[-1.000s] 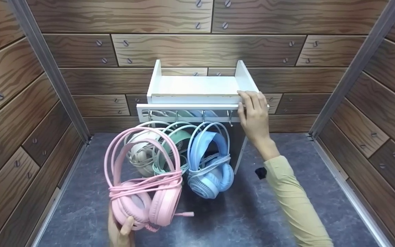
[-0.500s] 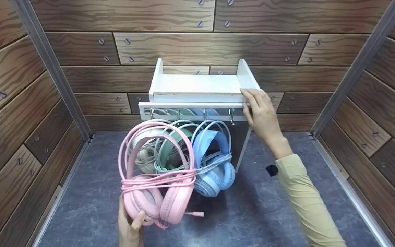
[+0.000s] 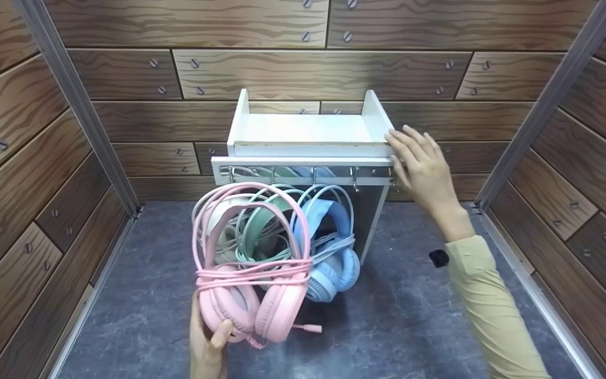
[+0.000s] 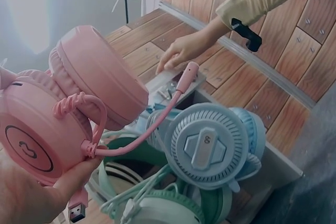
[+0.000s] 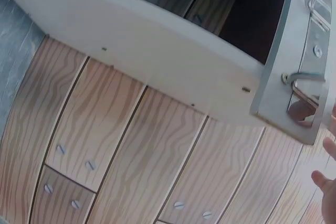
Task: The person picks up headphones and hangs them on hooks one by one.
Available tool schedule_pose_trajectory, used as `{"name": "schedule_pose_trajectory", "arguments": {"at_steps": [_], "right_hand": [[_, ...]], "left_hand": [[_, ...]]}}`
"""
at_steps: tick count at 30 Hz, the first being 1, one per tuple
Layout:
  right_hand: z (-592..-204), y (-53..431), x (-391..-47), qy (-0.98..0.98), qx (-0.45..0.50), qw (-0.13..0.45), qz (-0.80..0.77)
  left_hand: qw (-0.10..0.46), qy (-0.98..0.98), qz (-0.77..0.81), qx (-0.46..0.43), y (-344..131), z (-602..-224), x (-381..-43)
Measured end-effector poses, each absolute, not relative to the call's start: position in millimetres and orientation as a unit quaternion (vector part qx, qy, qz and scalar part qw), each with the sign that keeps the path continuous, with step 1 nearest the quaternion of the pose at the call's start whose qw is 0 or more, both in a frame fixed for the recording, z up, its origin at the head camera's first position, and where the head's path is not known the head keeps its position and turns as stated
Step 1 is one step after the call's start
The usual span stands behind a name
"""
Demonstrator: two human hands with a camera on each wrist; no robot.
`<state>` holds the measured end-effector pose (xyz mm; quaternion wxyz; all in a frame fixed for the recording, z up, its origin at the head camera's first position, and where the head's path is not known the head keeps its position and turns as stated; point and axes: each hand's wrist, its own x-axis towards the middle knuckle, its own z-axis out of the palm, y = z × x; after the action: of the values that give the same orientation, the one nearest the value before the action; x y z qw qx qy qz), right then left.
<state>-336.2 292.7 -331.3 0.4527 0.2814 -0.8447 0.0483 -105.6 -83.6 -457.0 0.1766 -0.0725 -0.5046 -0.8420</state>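
My left hand [image 3: 209, 342] grips a pink headset [image 3: 284, 310] low by one ear cup, thumb in front. Its headband is uppermost, its cable is wrapped round it, and a mic boom [image 4: 160, 119] sticks out. Behind it, a blue headset [image 3: 347, 268], a green headset [image 3: 253, 234] and a partly hidden white headset [image 3: 225, 252] hang below the hook rail [image 3: 303, 161] of a white shelf [image 3: 303, 129]. My right hand [image 3: 426, 171] is at the shelf's right front corner, fingers fairly straight and holding nothing; whether the fingertips touch it I cannot tell.
Metal hooks [image 3: 355, 179] line the rail, with more of them to the right of the blue headset. Wood-patterned walls [image 3: 524, 121] enclose a dark grey floor [image 3: 413, 316]. A USB plug [image 4: 77, 212] dangles under the left hand.
The left hand has carried the pink headset to the right, now overlapping the green and blue headsets in the head view. My right hand has slid right along the shelf front to its corner.
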Motion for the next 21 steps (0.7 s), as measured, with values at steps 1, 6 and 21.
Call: {"name": "schedule_pose_trajectory", "arguments": {"at_steps": [1,6,21], "right_hand": [[-331.8,294.9,-335.8,-0.845,0.282,0.453,0.046],[-334.5,302.2,-333.7,-0.844,0.287,0.451,0.037],[-336.2,305.4,-331.8,-0.854,0.281,0.437,0.036]], "left_hand": [[0.177,-0.503,-0.843,-0.077,-82.4,-456.7,-106.3],[0.178,-0.497,-0.844,-0.093,-75.5,-454.8,-108.8],[0.155,-0.562,-0.807,-0.098,-54.3,-443.6,-115.3]]}}
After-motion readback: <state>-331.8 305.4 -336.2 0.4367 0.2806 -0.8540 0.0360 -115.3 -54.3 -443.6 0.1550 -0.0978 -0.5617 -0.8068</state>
